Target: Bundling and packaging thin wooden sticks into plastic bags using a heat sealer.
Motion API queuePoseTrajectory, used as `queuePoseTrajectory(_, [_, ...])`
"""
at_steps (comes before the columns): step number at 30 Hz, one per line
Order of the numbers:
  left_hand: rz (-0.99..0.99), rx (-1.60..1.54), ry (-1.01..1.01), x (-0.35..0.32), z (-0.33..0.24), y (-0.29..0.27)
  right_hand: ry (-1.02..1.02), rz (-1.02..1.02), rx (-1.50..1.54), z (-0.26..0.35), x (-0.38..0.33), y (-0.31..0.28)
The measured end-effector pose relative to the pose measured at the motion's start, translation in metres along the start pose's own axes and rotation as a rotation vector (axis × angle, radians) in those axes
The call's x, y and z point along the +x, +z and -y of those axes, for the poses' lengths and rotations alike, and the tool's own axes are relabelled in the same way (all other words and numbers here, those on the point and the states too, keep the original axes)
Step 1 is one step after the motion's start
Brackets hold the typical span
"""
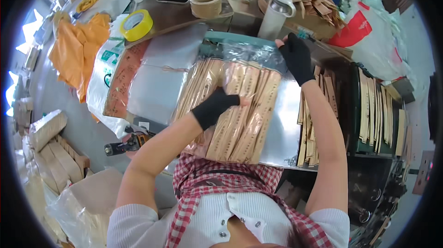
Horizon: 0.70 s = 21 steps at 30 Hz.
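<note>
Cluttered tabletop [286,123] mid-frame: left hand [213,107] presses flat, open, on the filled clear bag of brown packets [240,109], right hand [296,58] pinching its unsealed top edge.

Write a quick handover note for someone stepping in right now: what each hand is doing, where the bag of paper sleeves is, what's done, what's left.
Left hand: gloved, flat on the bag, pressing the sleeves down.
Right hand: gloved, on the bag's top right corner at the sealer bar.
Bag: clear, packed with tan paper sleeves, lying on the metal plate, mouth at the bar.
Done: bag filled and placed.
Left: seal not visibly made; more sleeves wait at right.
</note>
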<state>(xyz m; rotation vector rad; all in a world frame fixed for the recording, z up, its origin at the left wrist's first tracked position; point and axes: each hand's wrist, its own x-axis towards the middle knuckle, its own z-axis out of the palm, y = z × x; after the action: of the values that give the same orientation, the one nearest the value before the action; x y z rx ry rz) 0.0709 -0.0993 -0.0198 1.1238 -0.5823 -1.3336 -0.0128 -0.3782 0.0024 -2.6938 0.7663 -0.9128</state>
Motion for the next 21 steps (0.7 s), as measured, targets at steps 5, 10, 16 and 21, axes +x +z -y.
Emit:
queuePoseTrajectory(5, [-0.063, -0.133, -0.185, 0.04, -0.011, -0.022, -0.416, -0.168, -0.033, 0.086, 0.043, -0.041])
queuePoseTrajectory(10, [-0.093, -0.205, -0.085, 0.054, -0.016, -0.024, -0.244, -0.164, -0.032, -0.003, -0.021, 0.011])
queuePoseTrajectory(16, [-0.123, -0.107, -0.164, 0.039, -0.019, -0.027, -0.169, -0.366, 0.131, -0.02, -0.062, 0.065])
queuePoseTrajectory(21, [-0.371, 0.566, 0.207, -0.031, -0.002, -0.03, -0.253, -0.384, 0.129, -0.027, -0.066, 0.078])
